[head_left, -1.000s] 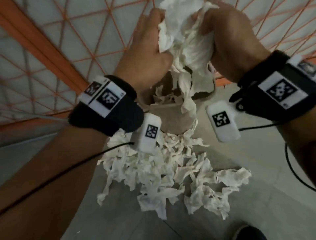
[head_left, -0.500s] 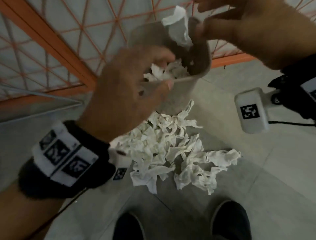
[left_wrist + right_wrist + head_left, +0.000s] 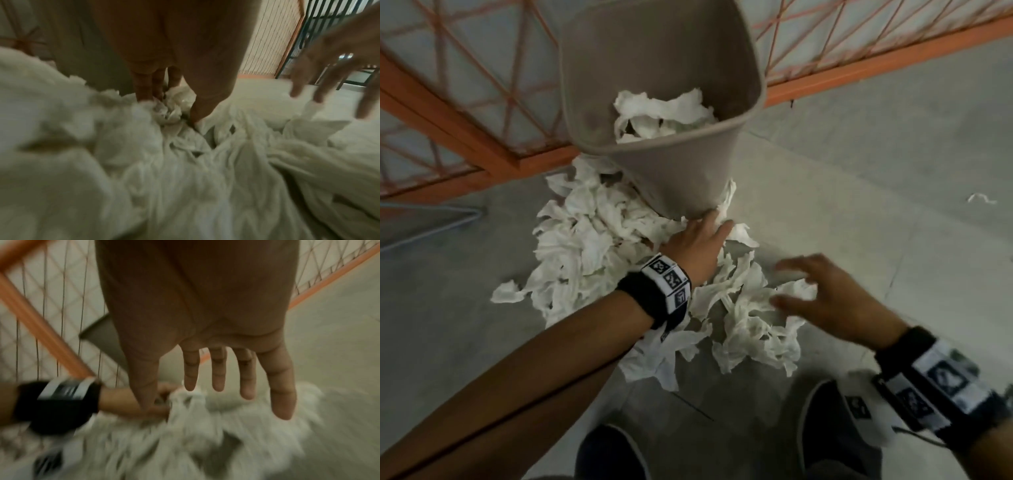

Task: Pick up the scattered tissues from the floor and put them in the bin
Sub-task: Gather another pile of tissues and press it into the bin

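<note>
A grey-brown bin (image 3: 671, 171) stands on the floor with white tissues (image 3: 664, 113) inside. A big pile of crumpled tissues (image 3: 585, 246) lies in front of it. My left hand (image 3: 709, 221) reaches into the pile at the bin's foot. In the left wrist view this hand (image 3: 172, 107) has straight fingers (image 3: 148, 91) and thumb on either side of a crumpled tissue (image 3: 174, 110). My right hand (image 3: 787, 284) hovers just above the pile's right part, fingers spread and empty; the right wrist view shows this hand (image 3: 195, 395) over blurred tissues (image 3: 205, 426).
An orange-framed mesh fence (image 3: 482, 144) runs right behind the bin. A grey wire frame (image 3: 431, 222) lies on the floor at the left. One small tissue scrap (image 3: 981, 198) lies apart at the right. My shoes (image 3: 613, 452) stand just below the pile.
Both hands let a bundle of tissues go into the bin, then came down to the pile on the floor. My head has tilted, so the bin now shows whole.
</note>
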`<move>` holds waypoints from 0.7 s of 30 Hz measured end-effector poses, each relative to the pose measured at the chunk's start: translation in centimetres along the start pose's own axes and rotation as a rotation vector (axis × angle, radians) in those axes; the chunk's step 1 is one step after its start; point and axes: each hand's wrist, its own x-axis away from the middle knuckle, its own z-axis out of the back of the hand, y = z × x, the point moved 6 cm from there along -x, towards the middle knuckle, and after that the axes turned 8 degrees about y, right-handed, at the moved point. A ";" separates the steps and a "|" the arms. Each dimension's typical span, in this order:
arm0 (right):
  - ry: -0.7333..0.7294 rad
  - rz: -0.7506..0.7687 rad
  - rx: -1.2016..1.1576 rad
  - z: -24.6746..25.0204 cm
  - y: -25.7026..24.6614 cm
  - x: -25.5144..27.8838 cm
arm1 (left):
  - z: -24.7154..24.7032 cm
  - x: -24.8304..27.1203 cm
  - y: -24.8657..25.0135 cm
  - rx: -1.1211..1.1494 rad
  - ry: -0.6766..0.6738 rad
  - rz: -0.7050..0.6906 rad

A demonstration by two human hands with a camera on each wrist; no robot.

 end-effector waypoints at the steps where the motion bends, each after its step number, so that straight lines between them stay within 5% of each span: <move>1: -0.068 -0.020 0.069 -2.1 1.0 0.9 | -0.3 -0.4 0.0 -0.005 0.021 -0.012; 7: -0.060 -0.036 0.391 -8.1 2.5 2.7 | 1.3 -0.2 -0.8 0.270 0.215 -0.029; 15: 0.055 0.068 0.311 -8.4 2.4 0.4 | 5.1 4.0 -0.1 0.500 0.500 -0.041; 18: 0.096 0.048 0.153 -7.7 2.0 -0.7 | 4.4 4.5 -1.4 0.397 0.479 0.029; 21: 0.187 0.048 0.018 -6.7 1.1 -1.5 | 2.8 3.8 -2.9 0.268 0.318 0.108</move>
